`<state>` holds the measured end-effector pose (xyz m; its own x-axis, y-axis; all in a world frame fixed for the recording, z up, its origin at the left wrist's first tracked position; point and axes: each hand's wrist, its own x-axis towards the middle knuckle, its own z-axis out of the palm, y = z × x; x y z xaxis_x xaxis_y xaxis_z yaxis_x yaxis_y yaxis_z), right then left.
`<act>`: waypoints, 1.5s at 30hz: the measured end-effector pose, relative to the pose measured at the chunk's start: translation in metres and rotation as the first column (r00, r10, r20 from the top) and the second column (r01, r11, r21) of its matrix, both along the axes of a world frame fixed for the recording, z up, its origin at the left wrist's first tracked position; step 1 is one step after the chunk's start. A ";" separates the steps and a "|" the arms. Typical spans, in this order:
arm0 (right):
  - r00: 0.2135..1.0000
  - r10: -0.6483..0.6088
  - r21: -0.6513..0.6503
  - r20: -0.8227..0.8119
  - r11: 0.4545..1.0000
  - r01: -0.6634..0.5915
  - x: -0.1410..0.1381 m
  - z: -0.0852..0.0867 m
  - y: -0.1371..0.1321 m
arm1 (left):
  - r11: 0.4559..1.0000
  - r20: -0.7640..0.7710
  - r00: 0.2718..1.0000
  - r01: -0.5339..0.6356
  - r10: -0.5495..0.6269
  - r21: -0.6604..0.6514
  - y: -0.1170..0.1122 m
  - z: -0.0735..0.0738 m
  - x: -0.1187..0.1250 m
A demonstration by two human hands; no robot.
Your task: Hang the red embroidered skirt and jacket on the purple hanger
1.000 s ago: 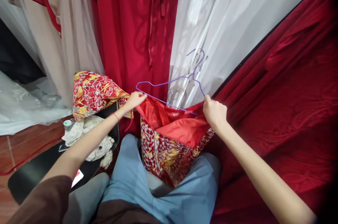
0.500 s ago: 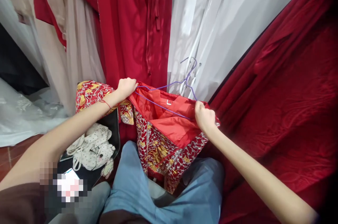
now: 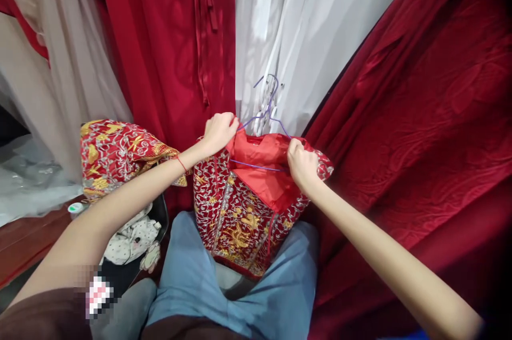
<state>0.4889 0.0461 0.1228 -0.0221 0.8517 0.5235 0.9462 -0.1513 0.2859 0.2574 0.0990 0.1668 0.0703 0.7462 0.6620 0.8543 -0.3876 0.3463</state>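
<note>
A red jacket [image 3: 244, 217] with gold and silver embroidery and a plain red lining hangs between my knees. Its neck opening is spread around a thin purple clothes hanger [image 3: 256, 166], whose hook points up and away from me. My left hand [image 3: 220, 132] is closed on the jacket's left shoulder, over that end of the hanger. On the other shoulder, my right hand [image 3: 303, 165] grips the fabric in a fist. One embroidered sleeve [image 3: 116, 150] stretches out to the left beyond my left wrist. Both hanger ends are hidden by cloth and fingers.
Red cloth [image 3: 168, 36] and white garments [image 3: 304, 25] hang in front. Dark red patterned fabric [image 3: 432, 116] fills the right side. At lower left, a spotted white cloth item [image 3: 134, 238] lies on a black chair or case beside my leg.
My left hand has moved right, closer to my right hand, drawing the left shoulder in along the hanger. The neck opening is narrower, and more of the left sleeve shows. The view has shifted.
</note>
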 end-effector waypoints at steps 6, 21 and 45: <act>0.944 0.013 0.069 -0.329 0.998 0.010 0.040 0.011 -0.015 | 0.969 0.436 0.869 0.176 -0.235 0.172 -0.010 -0.047 -0.006; 0.297 0.548 0.430 -0.782 0.819 -0.380 0.085 -0.007 -0.004 | 0.985 0.489 0.863 0.048 -0.125 0.167 0.010 -0.067 -0.086; 0.649 0.757 -0.179 0.070 0.650 -0.739 0.084 -0.057 0.049 | 0.959 0.086 0.967 0.220 -0.238 0.176 0.018 -0.075 -0.050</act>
